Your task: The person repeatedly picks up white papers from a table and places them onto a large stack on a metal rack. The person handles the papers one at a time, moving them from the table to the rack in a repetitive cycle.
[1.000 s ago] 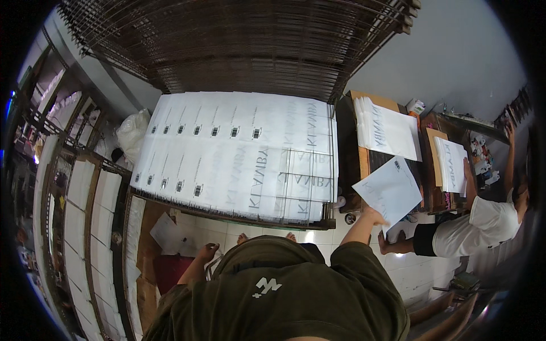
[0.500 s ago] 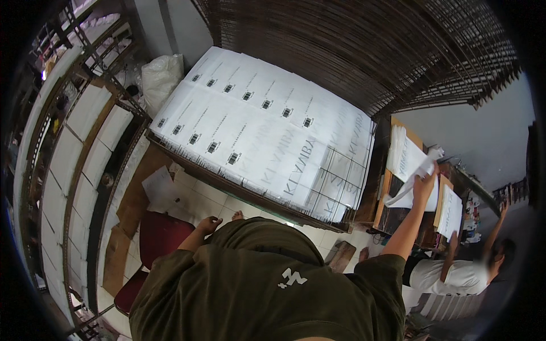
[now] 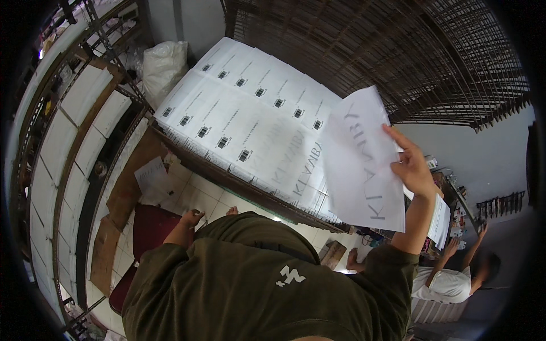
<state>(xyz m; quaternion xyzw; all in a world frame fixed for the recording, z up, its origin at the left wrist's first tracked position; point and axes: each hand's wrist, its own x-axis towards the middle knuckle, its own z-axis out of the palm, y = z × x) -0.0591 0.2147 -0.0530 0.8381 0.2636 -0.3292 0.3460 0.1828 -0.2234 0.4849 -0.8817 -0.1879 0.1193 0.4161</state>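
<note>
My right hand [image 3: 414, 166] is raised over the right end of a large rack table. Its fingers grip the edge of a thin white printed sheet [image 3: 359, 165] with large dark lettering, which hangs over the table's right part and hides what lies beneath. Rows of similar white sheets [image 3: 227, 105], many with small dark square marks, cover the table. My left hand [image 3: 192, 218] hangs low near my left side, away from the table, its fingers loosely curled with nothing visible in them.
A dark wire rack [image 3: 364, 45] leans up behind the table. White-stacked shelves [image 3: 74, 142] stand at the left, near a dark red chair [image 3: 151, 233] and a white sack [image 3: 164, 68]. Another person in a white shirt [image 3: 446, 284] works at the far right beside a white stack [image 3: 439, 221].
My right hand has brought the white sheet left from the side stand to over the table; the sheet, crumpled before, now hangs spread out. My left hand has shifted slightly left.
</note>
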